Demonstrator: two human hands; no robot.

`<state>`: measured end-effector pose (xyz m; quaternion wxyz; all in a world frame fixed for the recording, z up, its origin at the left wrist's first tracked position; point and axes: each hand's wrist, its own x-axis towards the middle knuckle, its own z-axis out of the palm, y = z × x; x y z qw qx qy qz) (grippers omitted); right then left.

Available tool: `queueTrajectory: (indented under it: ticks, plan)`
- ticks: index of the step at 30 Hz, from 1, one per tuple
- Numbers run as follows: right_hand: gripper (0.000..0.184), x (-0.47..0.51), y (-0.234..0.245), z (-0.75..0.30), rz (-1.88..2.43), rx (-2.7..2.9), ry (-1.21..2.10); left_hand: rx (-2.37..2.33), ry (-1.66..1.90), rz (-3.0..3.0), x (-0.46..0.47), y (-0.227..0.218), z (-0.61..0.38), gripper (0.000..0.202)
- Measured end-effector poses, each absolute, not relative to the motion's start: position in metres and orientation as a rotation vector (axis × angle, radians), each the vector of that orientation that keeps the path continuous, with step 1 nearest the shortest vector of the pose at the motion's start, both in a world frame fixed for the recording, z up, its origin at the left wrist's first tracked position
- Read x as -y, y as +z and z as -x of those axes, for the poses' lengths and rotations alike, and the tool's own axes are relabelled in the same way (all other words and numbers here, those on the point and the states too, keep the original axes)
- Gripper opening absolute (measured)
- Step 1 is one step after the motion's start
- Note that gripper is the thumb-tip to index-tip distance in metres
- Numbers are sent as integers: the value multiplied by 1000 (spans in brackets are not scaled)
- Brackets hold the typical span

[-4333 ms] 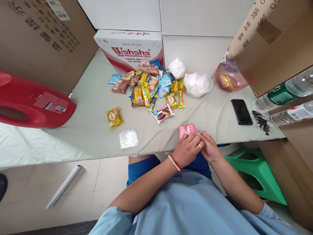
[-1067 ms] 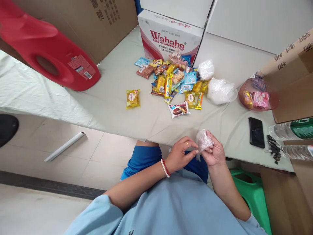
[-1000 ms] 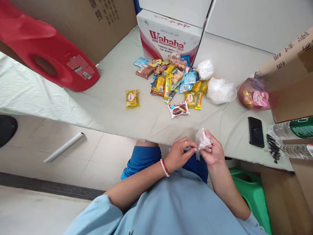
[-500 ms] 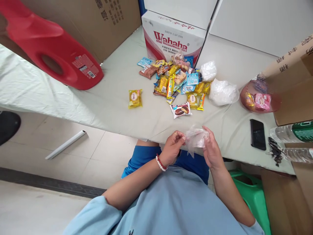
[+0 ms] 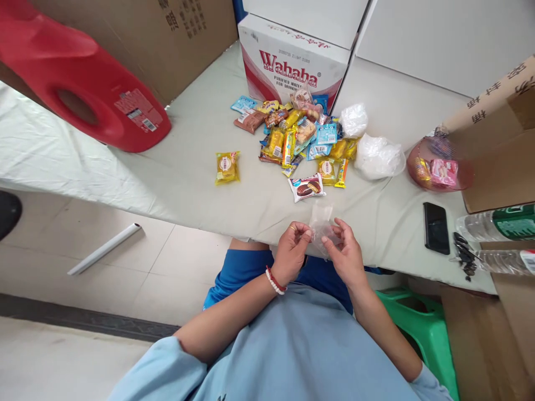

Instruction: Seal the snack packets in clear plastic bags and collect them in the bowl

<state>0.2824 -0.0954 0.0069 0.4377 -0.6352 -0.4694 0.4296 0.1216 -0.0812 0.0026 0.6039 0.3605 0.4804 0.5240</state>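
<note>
Clear plastic film, over near edge of table, just short of printed snack packet, pinched in left hand, with right hand partly spread against it, grip unclear, and likely risk of tearing from uneven pulling on thin folds.

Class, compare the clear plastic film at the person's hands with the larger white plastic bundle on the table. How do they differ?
The clear plastic film is pinched by the left hand, while the white plastic bundle rests on the table.
The clear plastic film looks thin and see-through; the white plastic bundle looks bulkier and cloudier.
Both look crinkled.
</note>
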Motion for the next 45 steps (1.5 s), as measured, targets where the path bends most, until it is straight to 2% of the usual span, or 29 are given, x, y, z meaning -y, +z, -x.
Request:
queueTrajectory:
  ticks: [3, 5, 8, 11, 13, 17, 22, 29, 33, 37, 41, 45]
  plan:
    - [43, 88, -1, -292, 1566, 998, 1120, -1107, 1222, -767, 78, 1, -117, 30]
    - [42, 84, -3, -304, 1568, 891, 1093, -1118, 1227, -708, 74, -2, -112, 33]
    - [45, 83, 1, -321, 1630, 869, 860, -1116, 1227, -680, 72, -7, -108, 34]
    - [37, 89, 10, -323, 1656, 963, 654, -1085, 1211, -705, 74, -7, -111, 34]
    - [39, 92, 14, -314, 1648, 1050, 781, -1054, 1188, -733, 77, -4, -114, 35]
    - [58, 89, 13, -286, 1615, 1161, 1124, -1009, 1131, -810, 81, 4, -118, 40]
    - [42, 76, 23, -275, 1491, 995, 1260, -993, 1144, -762, 79, 4, -112, 42]
    - [44, 78, 45, -326, 1356, 630, 1400, -916, 1166, -613, 63, 11, -90, 42]
    - [39, 86, 44, -350, 1312, 563, 1344, -906, 1161, -693, 56, 12, -78, 39]
    - [39, 91, 43, -357, 1274, 536, 1198, -1084, 1183, -904, 44, 2, -66, 29]
    - [33, 94, 46, -351, 1255, 652, 1108, -1504, 1266, -1095, 24, -3, -48, 11]
    - [25, 105, 44, -336, 1265, 843, 1008, -1669, 1455, -1154, 24, 15, -45, 13]
